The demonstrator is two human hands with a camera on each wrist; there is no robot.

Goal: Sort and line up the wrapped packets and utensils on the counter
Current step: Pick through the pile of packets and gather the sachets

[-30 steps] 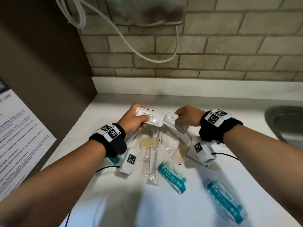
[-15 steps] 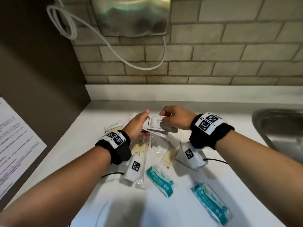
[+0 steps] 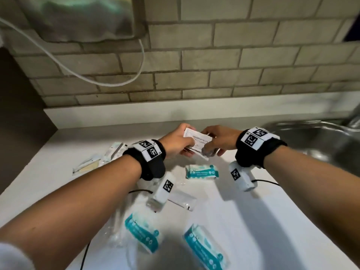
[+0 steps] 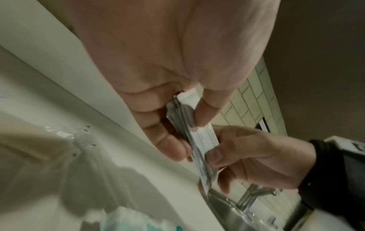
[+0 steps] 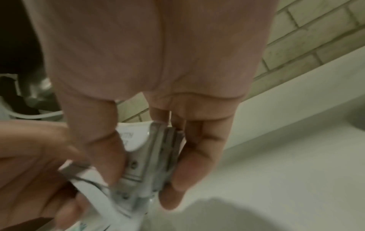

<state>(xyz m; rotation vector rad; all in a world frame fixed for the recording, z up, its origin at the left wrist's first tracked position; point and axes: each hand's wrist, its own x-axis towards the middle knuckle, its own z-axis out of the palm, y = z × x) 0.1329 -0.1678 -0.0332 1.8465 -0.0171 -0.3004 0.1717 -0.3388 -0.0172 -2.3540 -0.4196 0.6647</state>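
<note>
Head view: left hand [image 3: 176, 142] and right hand [image 3: 219, 140] both pinch a stack of white packets [image 3: 196, 143], thumbs on top and fingers curled beneath, above the counter [image 3: 243, 211]. Three teal packets [image 3: 202, 171] lie on it, nearer the person.

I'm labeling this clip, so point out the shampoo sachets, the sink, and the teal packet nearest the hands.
shampoo sachets [image 3: 196, 137], head view, printed face of the top sachet
sink [image 3: 311, 137], head view, metal basin
teal packet [image 3: 201, 171], head view, middle of its wrapper
</note>
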